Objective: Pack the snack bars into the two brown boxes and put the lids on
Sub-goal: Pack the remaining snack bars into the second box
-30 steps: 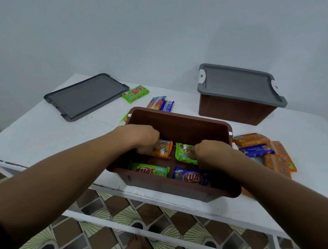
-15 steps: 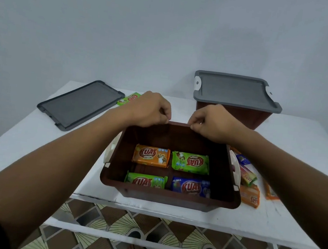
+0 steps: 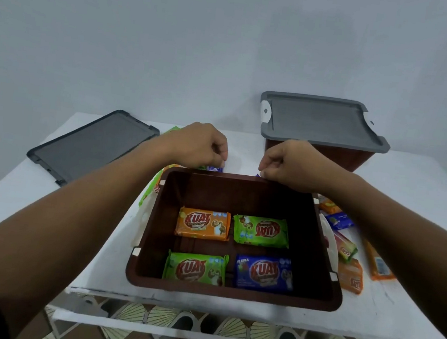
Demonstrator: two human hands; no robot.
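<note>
An open brown box (image 3: 230, 292) stands at the near table edge. On its floor lie an orange bar (image 3: 203, 223), a green bar (image 3: 261, 230), a second green bar (image 3: 195, 268) and a blue bar (image 3: 263, 273). My left hand (image 3: 200, 145) is curled just beyond the far rim, its fingers closed on a bar whose blue end (image 3: 215, 169) shows. My right hand (image 3: 287, 162) is curled beside it at the rim, pinching a bar of which only a purple tip shows. The second brown box (image 3: 357, 159) stands at the back right with a grey lid (image 3: 319, 121) on it.
A loose grey lid (image 3: 91, 146) lies at the back left of the white table (image 3: 16, 215). Several loose bars (image 3: 349, 275) lie right of the open box, and a green bar (image 3: 150, 189) is wedged at its left side. A tiled floor shows below the table edge.
Both hands came up out of the open box, leaving the orange and green bars on its floor, and reached past the far rim, where they closed on bars lying behind the box.
</note>
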